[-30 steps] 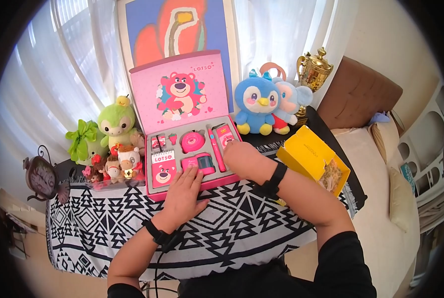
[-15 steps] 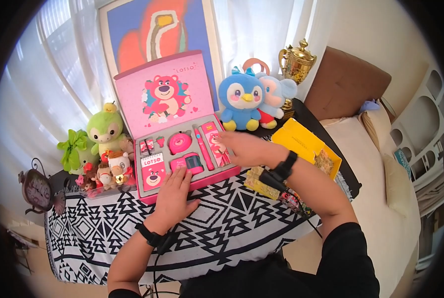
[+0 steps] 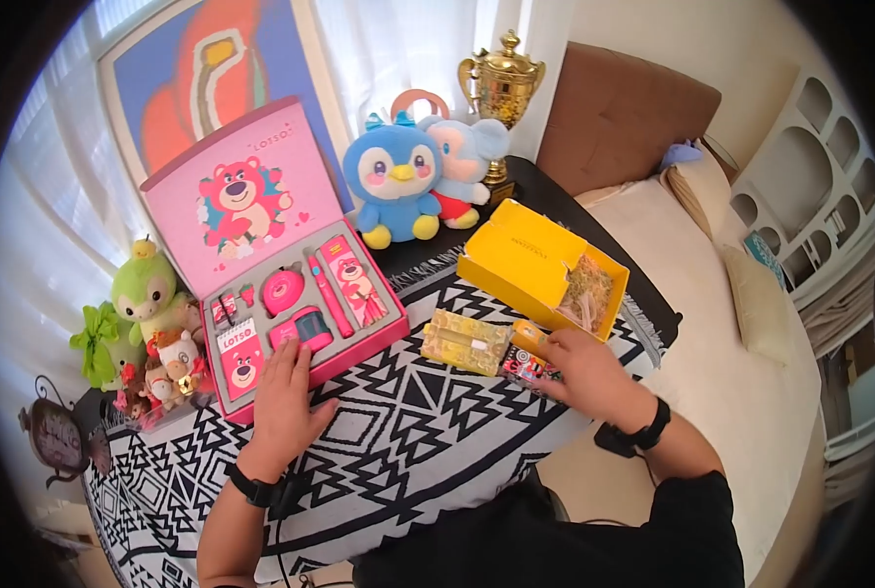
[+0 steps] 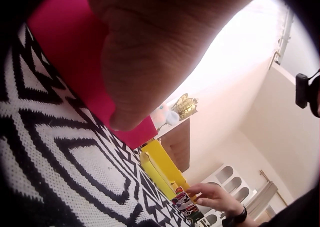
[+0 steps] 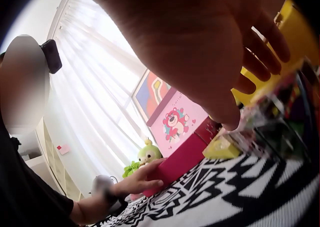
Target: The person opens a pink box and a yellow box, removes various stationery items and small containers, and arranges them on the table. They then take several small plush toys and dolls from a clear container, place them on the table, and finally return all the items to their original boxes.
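My left hand (image 3: 286, 412) rests with straight fingers over the front edge of the open pink gift box (image 3: 364, 348), its fingertips by the pink and dark-green item (image 3: 298, 331). At the right, my right hand (image 3: 599, 377) is at a small colourful patterned package (image 3: 528, 367), thumb and fingers spread at its right end; whether they touch it is unclear. An orange-yellow item (image 3: 529, 336) lies just behind that package, and a yellow patterned pack (image 3: 465, 343) to its left. In the right wrist view my right hand's palm (image 5: 200, 47) fills the top.
A yellow box (image 3: 526, 260) with shredded filling stands behind the small packs. Blue penguin plush (image 3: 398, 181), gold trophy (image 3: 504, 83) and green plush (image 3: 148, 289) stand along the back. A dark ornamental clock (image 3: 57, 431) is at far left; a patterned cloth (image 3: 388, 470) covers the front.
My right hand has moved from the pink box's right side rightward to the small packages. The head view has turned right. My left hand has stayed at the box's front edge.
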`<state>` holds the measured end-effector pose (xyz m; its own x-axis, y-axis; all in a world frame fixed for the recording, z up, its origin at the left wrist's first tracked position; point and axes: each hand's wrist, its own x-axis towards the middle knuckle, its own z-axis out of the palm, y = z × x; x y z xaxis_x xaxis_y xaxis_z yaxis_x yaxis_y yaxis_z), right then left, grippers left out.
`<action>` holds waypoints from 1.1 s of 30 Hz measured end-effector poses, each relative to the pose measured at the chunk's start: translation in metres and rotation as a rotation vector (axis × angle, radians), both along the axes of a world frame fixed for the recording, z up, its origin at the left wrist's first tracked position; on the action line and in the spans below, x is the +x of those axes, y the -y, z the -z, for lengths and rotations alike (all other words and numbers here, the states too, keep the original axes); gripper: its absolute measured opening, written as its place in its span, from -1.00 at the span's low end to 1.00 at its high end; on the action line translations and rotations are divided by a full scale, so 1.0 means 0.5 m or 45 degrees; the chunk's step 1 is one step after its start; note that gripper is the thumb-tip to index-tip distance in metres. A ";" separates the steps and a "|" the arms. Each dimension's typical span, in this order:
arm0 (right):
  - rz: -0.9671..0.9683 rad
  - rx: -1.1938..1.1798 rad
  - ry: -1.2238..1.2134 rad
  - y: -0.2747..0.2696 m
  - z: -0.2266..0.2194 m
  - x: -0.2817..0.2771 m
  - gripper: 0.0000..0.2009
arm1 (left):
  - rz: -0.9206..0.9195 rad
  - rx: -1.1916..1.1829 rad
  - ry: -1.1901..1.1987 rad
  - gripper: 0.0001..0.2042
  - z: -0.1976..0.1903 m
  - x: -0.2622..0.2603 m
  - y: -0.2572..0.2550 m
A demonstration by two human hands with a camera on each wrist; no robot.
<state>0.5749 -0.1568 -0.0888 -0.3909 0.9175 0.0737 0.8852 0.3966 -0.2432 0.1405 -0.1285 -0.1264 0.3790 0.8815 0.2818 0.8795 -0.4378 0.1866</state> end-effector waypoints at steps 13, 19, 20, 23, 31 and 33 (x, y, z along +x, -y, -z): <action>0.036 0.130 0.013 0.044 0.095 -0.034 -0.46 | 0.370 0.062 0.183 -0.47 -0.028 0.163 0.019; 0.006 0.098 -0.287 0.044 0.072 -0.013 -0.45 | 0.559 -0.089 0.182 -0.52 -0.049 0.271 -0.015; 0.041 0.158 -0.295 0.044 0.046 -0.004 -0.49 | 0.571 -0.102 0.182 -0.52 -0.054 0.285 -0.024; 0.067 0.291 -0.434 0.027 0.008 0.039 -0.50 | 0.573 -0.137 0.190 -0.53 -0.066 0.327 -0.062; 0.500 0.488 -0.072 -0.072 -0.035 0.171 -0.55 | 0.319 -0.221 0.487 -0.50 -0.018 0.425 -0.249; 0.629 0.293 0.100 -0.098 -0.035 0.179 -0.59 | 0.265 -0.254 0.509 -0.48 -0.002 0.443 -0.298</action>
